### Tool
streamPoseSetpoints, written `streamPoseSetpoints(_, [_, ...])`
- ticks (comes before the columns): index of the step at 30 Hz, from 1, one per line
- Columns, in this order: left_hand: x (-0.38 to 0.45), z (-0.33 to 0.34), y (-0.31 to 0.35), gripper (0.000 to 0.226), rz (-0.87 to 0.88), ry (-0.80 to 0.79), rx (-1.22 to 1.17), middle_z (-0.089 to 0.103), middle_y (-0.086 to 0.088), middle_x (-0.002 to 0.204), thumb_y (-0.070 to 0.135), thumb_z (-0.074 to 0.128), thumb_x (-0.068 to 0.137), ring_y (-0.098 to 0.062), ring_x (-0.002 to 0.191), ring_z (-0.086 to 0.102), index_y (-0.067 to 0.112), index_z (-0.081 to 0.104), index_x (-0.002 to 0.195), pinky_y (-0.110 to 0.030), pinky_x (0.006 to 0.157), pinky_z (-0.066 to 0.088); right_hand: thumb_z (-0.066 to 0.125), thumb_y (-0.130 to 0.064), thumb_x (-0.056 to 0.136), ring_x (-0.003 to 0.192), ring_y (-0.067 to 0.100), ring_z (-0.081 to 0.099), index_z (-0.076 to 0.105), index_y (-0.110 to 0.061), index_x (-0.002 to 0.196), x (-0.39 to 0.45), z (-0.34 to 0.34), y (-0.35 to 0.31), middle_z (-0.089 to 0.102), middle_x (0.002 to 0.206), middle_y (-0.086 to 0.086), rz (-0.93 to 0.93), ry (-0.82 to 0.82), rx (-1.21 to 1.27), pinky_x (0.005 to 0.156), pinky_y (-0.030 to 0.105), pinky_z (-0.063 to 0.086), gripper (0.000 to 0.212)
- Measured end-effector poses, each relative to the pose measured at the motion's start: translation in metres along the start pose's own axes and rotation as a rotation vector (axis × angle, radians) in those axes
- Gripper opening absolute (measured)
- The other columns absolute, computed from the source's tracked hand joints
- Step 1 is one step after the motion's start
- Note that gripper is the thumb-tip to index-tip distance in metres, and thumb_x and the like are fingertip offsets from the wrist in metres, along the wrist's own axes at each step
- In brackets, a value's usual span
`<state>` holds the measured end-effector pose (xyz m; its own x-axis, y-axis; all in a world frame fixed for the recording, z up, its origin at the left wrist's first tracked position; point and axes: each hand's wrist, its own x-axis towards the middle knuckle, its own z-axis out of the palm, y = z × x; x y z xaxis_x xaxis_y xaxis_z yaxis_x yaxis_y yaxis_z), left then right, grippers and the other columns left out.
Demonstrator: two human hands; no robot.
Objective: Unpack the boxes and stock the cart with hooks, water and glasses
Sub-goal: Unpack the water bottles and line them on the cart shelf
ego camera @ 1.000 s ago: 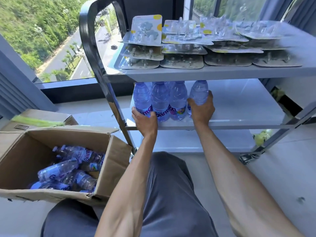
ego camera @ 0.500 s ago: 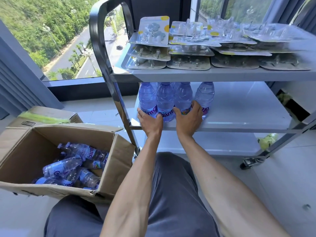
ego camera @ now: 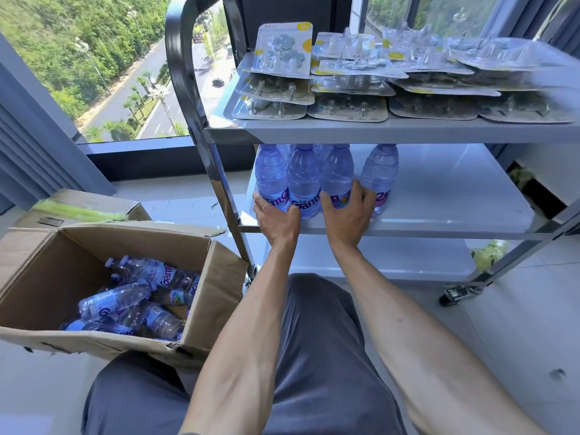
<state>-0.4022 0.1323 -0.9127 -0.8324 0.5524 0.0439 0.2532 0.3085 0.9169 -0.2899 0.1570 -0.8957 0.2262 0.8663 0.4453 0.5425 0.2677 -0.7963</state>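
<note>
Your water bottles [ego camera: 317,180] stand upright in a tight cluster at the left end of the cart's middle shelf [ego camera: 439,221], with one more just beside them on the right. Your left hand [ego camera: 277,219] has its fingers curled against the base of the leftmost bottles; your right hand [ego camera: 348,215] wraps the label band of the third bottle, thumb toward the fourth. Whether either grip is truly clamped or only nudging is hard to tell from this angle.

These bottles look full, so expect real weight, thin walls that give under a squeeze, and slick plastic. Take hold low, at the label band, where the body is stiffest; the neck is hidden under the top shelf.

More bottles lie jumbled in the open cardboard box [ego camera: 216,277] to your left. Hook packs [ego camera: 348,76] already fill the top shelf.
</note>
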Motion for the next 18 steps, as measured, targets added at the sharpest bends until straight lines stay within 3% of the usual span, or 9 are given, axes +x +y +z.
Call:
streamPoseSetpoints(3, [0.0, -0.002, -0.001, 0.092, 0.008, 0.004, -0.003, 0.045, -0.011, 0.138, 0.023, 0.074, 0.071, -0.029, 0.128, 0.047, 0.013, 0.025, 0.148, -0.048, 0.103, 0.049, 0.076, -0.044, 0.076, 0.108, 0.022, 0.056, 0.055, -0.013, 0.124, -0.001, 0.003, -0.003, 0.056, 0.119, 0.005, 0.07, 0.016, 0.053, 0.086, 0.035, 0.049, 0.061])
streamPoseSetpoints(6, [0.001, -0.002, -0.002, 0.091, 0.011, 0.004, -0.017, 0.045, -0.01, 0.138, 0.022, 0.075, 0.072, -0.028, 0.127, 0.048, 0.014, 0.025, 0.148, -0.047, 0.102, 0.05, 0.066, -0.022, 0.077, 0.092, 0.024, 0.055, 0.057, -0.005, 0.107, -0.002, 0.002, 0.001, 0.06, 0.101, 0.009, 0.164, 0.201, 0.189, 0.081, 0.041, 0.048, 0.035])
streamPoseSetpoints(9, [0.001, -0.001, -0.001, 0.091, 0.024, 0.01, -0.009, 0.045, -0.01, 0.139, 0.022, 0.075, 0.072, -0.028, 0.128, 0.048, 0.014, 0.025, 0.148, -0.046, 0.103, 0.049, 0.061, -0.001, 0.073, 0.1, 0.034, 0.053, 0.055, 0.003, 0.108, 0.005, -0.003, 0.018, 0.058, 0.107, 0.017, 0.341, 0.318, 0.179, 0.085, 0.044, 0.044, 0.035])
streamPoseSetpoints(13, [-0.002, -0.001, -0.003, 0.091, 0.044, 0.021, 0.0, 0.046, -0.01, 0.136, 0.021, 0.076, 0.071, -0.029, 0.125, 0.05, 0.015, 0.025, 0.147, -0.046, 0.101, 0.051, 0.073, -0.005, 0.08, 0.122, 0.035, 0.049, 0.048, 0.001, 0.132, 0.017, -0.007, 0.042, 0.052, 0.13, 0.019, 0.343, 0.16, 0.082, 0.097, 0.039, 0.039, 0.058])
streamPoseSetpoints(18, [-0.001, 0.001, -0.004, 0.092, 0.038, 0.028, 0.009, 0.046, -0.01, 0.136, 0.02, 0.075, 0.07, -0.029, 0.124, 0.05, 0.016, 0.025, 0.147, -0.047, 0.1, 0.052, 0.074, -0.009, 0.083, 0.119, 0.032, 0.055, 0.05, -0.005, 0.134, 0.036, 0.0, 0.046, 0.06, 0.129, 0.013, 0.317, 0.029, 0.024, 0.095, 0.038, 0.043, 0.057])
